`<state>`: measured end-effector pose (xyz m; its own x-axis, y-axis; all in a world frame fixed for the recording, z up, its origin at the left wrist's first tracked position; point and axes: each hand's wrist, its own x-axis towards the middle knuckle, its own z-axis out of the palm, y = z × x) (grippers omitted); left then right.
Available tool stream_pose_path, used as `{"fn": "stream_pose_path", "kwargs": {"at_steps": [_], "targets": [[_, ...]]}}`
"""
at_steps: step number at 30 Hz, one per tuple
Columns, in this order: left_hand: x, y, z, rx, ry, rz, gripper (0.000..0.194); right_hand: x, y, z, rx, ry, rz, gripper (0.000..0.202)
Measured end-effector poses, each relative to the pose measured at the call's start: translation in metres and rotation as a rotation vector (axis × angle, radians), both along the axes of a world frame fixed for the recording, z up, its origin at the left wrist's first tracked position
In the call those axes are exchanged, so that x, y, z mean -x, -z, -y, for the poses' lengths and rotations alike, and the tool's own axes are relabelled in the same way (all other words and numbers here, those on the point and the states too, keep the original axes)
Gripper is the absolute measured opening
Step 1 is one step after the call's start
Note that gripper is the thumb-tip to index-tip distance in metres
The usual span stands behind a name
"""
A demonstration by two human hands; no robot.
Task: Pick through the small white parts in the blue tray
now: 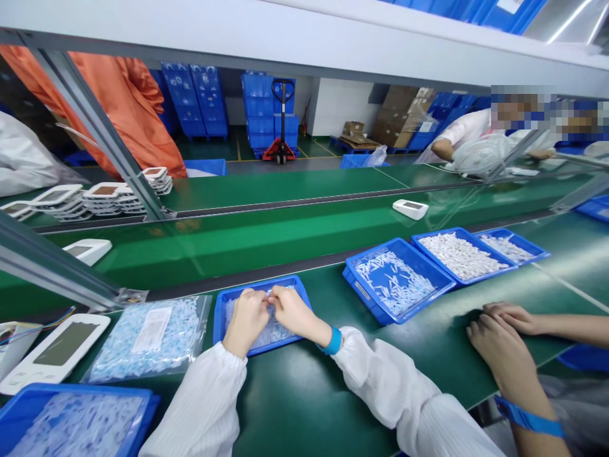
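Note:
My left hand [248, 319] and my right hand [295, 311] meet above a blue tray [219, 320] of small translucent pieces [273, 331]. Both sets of fingers are pinched together, fingertip to fingertip. Whatever lies between them is too small or too hidden to make out. To the left of my hands rests a clear plastic bag [185, 330] full of small pale-blue pieces, with a white paper label [152, 329] on it. Another blue tray [143, 438] with pale pieces stands at the lower left.
Right of me are blue trays [375, 311] of white pieces. A co-worker's hands [499, 336] rest on the green bench. Beyond runs a green conveyor [285, 235] carrying a white device [410, 209]. A metal post [104, 120] and overhead shelf [304, 38] frame the bench. Another white device [57, 349] lies left.

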<state>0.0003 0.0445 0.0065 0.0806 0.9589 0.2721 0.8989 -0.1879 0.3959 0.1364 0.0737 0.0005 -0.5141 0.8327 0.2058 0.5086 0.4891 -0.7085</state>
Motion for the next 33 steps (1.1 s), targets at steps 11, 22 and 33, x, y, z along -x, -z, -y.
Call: {"fn": "stream_pose_path", "kwargs": {"at_steps": [11,22,33], "targets": [[0.018,-0.011,0.001,-0.113,0.18,-0.065,0.024,-0.002,0.0,-0.009,0.161,-0.003,-0.318,0.029],[0.018,-0.006,0.002,-0.184,0.202,0.063,0.025,-0.004,-0.007,-0.002,0.046,-0.087,-0.163,0.023],[0.011,-0.003,0.003,-0.35,0.191,0.06,0.026,-0.003,-0.002,-0.002,0.171,-0.091,-0.281,0.024]]}}
